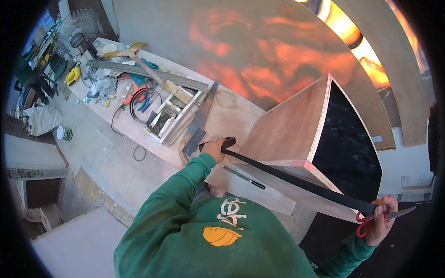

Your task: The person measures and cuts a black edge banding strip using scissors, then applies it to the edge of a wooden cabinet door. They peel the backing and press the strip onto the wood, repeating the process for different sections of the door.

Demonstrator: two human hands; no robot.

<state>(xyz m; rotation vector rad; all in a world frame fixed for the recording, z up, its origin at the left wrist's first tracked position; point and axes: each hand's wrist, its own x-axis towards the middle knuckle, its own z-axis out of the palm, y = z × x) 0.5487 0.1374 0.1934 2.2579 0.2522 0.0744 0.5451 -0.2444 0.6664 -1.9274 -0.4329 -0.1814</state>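
A long black strip of edging tape [287,174] is stretched between my hands along the near edge of a wooden box [283,121]. My left hand [213,151] is closed on its folded end at the left. At the far right, my right hand [381,221] grips the other end together with red-handled scissors [363,224], whose blades point right, beyond the fingers. The box has plywood sides and a glossy black panel [348,143] on its right. Below the strip, a thin tool with a black handle [256,184] lies on a pale board.
The workbench [234,104] runs toward the upper left. On it are a tray [169,116], a hammer [143,65], coiled black cable [139,103], pliers [147,99] and a flat grey blade [193,141]. A fan [79,28], a white bucket [64,133] and another person stand farther left.
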